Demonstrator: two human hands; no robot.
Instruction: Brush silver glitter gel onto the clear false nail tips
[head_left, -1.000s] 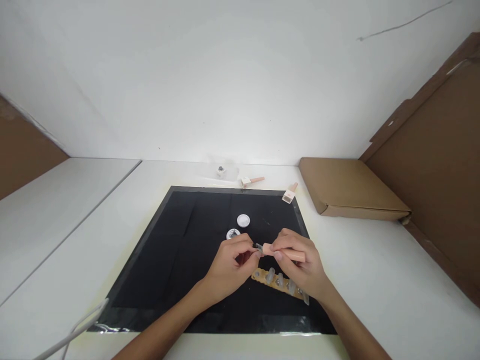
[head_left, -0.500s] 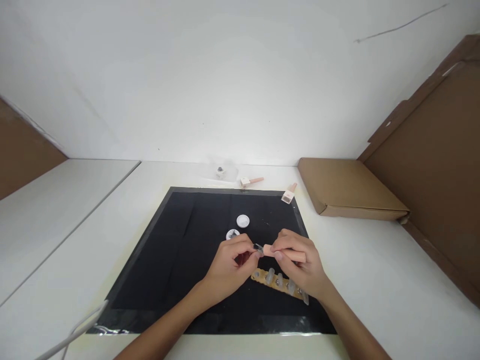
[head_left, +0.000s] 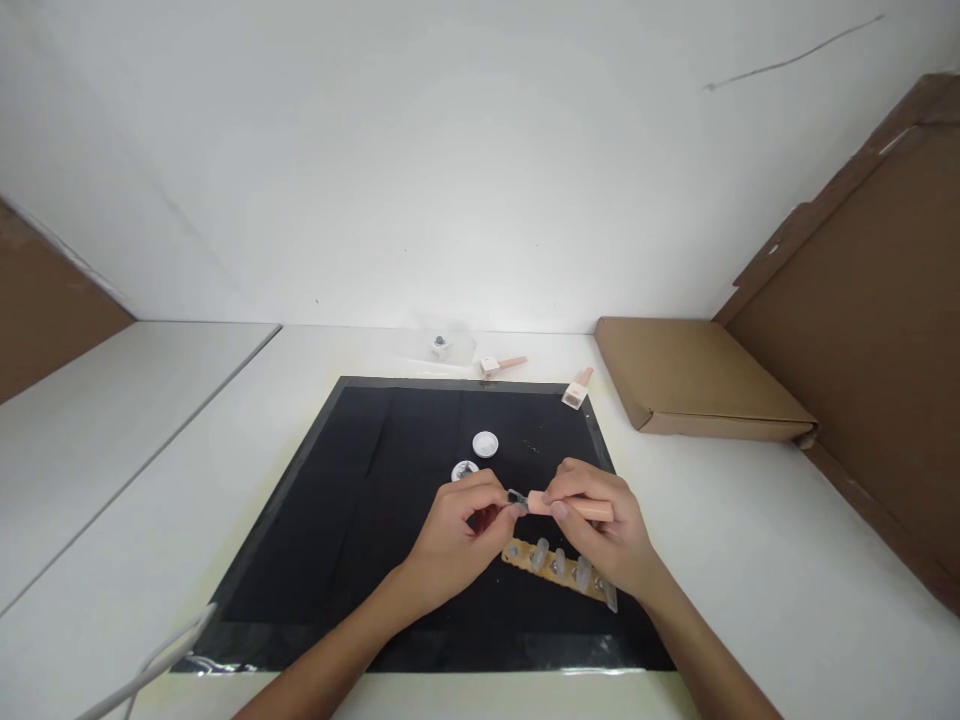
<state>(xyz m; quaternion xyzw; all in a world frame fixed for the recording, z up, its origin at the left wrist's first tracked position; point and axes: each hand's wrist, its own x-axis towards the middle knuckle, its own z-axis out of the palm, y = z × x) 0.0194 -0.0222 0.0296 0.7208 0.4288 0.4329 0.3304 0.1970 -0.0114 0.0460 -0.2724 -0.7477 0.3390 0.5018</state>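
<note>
Head view: left hand [head_left: 461, 530] clamped on small clear piece [head_left: 519, 497], right hand [head_left: 619, 530] on pink handle [head_left: 597, 510] beside it. Fine fingertip work, seemingly; next touch calls for steady hold. Yellow strip [head_left: 523, 563] just nearer than grips.

two hands [head_left: 469, 520] [head_left: 600, 515], one peach handle [head_left: 574, 507] and one small dark-and-clear piece [head_left: 515, 497] between them; one yellow strip [head_left: 525, 558] with four clear upright pieces [head_left: 541, 554] [head_left: 559, 562] [head_left: 583, 573] [head_left: 610, 596] that can be made out on it, and one bare round spot [head_left: 513, 550] at its end; two small white round dishes [head_left: 485, 445] [head_left: 465, 470]; two white-headed items with peach stems [head_left: 491, 367] [head_left: 576, 393]; one small white item with a grey top [head_left: 440, 345]; one black mat [head_left: 390, 480]; one flat cardboard box [head_left: 705, 375]; two brown cardboard panels [head_left: 52, 300] [head_left: 862, 330]; white cable [head_left: 169, 660], strand count unclear
</note>
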